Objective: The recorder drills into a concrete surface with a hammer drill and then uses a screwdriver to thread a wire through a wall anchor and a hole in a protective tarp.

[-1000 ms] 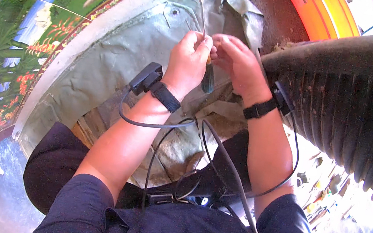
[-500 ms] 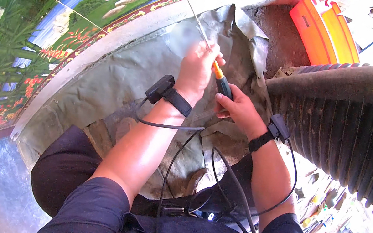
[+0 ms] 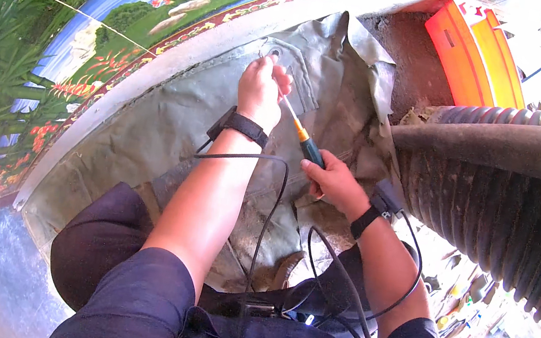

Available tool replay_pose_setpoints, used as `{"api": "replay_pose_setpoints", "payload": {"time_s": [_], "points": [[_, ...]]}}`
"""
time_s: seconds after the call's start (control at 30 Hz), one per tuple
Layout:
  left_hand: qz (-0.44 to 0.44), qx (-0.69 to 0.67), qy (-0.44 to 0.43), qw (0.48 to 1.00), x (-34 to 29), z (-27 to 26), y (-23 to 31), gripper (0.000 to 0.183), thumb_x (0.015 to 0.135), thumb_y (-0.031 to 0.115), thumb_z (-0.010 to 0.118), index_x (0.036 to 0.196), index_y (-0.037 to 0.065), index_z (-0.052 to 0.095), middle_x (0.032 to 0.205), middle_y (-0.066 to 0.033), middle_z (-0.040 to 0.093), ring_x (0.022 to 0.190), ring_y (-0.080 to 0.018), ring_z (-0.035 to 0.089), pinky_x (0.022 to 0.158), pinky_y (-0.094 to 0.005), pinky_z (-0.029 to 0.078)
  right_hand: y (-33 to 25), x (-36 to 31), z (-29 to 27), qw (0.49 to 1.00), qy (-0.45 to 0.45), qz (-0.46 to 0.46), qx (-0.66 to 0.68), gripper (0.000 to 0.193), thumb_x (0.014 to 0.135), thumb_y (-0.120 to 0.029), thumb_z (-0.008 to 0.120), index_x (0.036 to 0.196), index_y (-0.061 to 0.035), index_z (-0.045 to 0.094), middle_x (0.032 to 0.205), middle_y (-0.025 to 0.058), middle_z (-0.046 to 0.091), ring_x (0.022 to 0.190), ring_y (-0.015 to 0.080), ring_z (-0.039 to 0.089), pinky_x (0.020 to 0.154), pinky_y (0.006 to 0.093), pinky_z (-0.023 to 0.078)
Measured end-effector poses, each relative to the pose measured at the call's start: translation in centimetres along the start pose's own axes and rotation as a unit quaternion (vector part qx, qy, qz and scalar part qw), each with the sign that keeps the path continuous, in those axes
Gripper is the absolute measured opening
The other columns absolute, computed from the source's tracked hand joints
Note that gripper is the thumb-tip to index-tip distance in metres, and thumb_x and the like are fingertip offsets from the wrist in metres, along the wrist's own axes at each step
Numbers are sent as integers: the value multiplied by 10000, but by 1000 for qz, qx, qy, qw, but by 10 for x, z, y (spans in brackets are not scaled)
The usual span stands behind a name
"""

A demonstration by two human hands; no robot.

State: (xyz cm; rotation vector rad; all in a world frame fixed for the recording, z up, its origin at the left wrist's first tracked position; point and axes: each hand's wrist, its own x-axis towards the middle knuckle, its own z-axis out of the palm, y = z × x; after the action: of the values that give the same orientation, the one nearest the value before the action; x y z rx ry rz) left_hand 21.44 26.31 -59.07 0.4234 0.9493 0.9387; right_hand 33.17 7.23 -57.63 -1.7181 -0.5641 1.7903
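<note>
My right hand (image 3: 331, 182) has a closed grip on the screwdriver (image 3: 303, 139) handle while my left hand (image 3: 263, 87) pinches its tip at the tarp's (image 3: 173, 119) grommet (image 3: 275, 52), so I should keep the shaft steady and straight.

Colour rundown: the canvas sheet (image 3: 150, 130) is a faded olive green with darker grimy patches. The screwdriver (image 3: 304, 139) has a silver shaft, an orange collar and a dark teal handle. Both wrist straps (image 3: 243, 125) are black, same as the cables (image 3: 264, 210). Sleeves (image 3: 146, 297) are dark navy. The ribbed tyre (image 3: 492, 181) is dusty black-brown. 2 crates (image 3: 473, 52) up top, 1 orange, 1 more yellow-orange. The wall mural (image 3: 98, 10) is loud: blue water, green hills, red-orange flowers, with a white and maroon patterned border.
</note>
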Motion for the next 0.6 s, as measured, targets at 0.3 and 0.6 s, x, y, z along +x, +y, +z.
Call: {"api": "replay_pose_setpoints", "payload": {"time_s": [0.3, 0.6], "points": [[-97, 54, 76, 991, 48, -27, -14, 179, 1011, 223, 450, 1066, 76, 537, 777, -32, 564, 614, -139, 543, 505, -283, 422, 6, 30, 48, 996, 44, 49, 55, 394, 941, -413, 611, 1020, -35, 536, 719, 22, 538, 520, 107, 526, 464, 270, 435], [-118, 47, 91, 988, 80, -40, -17, 153, 1027, 223, 441, 1043, 93, 522, 759, -22, 543, 604, -132, 514, 496, -263, 388, -4, 53, 67, 988, 74, 56, 120, 226, 969, -314, 566, 957, -92, 530, 708, 0, 546, 485, 85, 483, 431, 241, 357]]}}
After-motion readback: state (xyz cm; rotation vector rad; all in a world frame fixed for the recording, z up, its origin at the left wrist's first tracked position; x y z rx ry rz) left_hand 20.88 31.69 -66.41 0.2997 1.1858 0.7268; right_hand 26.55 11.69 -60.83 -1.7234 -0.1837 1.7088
